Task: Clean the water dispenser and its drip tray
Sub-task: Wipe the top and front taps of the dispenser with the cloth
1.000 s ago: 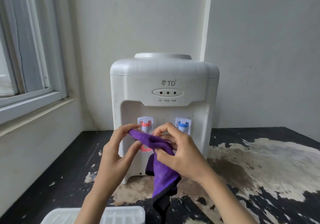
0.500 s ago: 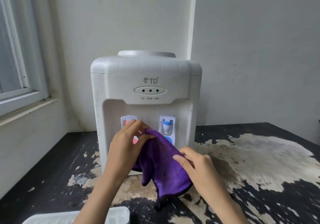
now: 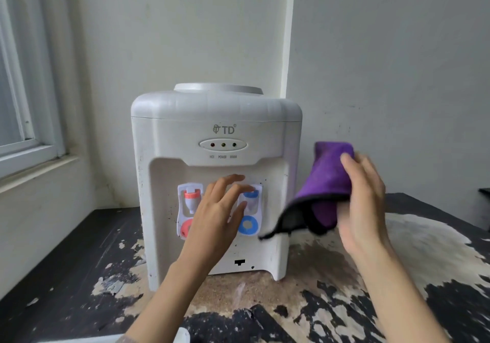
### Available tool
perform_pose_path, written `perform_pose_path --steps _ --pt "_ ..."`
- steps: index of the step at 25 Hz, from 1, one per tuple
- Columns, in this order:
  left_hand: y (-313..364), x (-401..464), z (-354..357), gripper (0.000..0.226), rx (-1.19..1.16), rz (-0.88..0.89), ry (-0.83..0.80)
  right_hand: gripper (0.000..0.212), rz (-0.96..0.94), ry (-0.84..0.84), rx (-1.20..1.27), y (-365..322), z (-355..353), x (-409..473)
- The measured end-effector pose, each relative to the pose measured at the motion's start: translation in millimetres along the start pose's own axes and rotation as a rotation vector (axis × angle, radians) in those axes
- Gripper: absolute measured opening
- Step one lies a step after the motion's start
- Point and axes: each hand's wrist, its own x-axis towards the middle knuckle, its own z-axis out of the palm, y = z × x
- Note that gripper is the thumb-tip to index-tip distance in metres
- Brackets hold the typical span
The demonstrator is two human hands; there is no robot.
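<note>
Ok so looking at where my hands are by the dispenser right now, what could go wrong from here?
The left hand hangs open between the red tap and blue tap; a bump could press a lever, and no drip tray sits underneath. The cloth in the right hand has a loose corner that might snag the blue tap. The flaking tabletop could dirty the cloth if it drags.

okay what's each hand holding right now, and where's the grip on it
The right hand holds the purple cloth, its grip on the folded right side; a corner hangs free. The left hand holds nothing.
</note>
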Motion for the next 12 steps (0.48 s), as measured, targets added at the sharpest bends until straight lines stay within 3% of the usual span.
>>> perform_pose_path --steps 2,6,9,12 --pt "2 1 5 0.028 -0.063 -0.024 0.008 0.005 -0.261 -0.004 -0.231 1 23 22" --pt "1 1 11 0.017 -0.187 -0.070 0.072 0.054 -0.749 -0.106 -0.788 31 69 31" --pt "1 2 13 0.019 -0.180 -0.051 0.128 0.067 -0.807 -0.089 -1.047 58 77 28" --pt "0 4 15 0.022 -0.201 -0.058 0.168 0.064 -0.734 -0.054 -1.039 80 71 32"
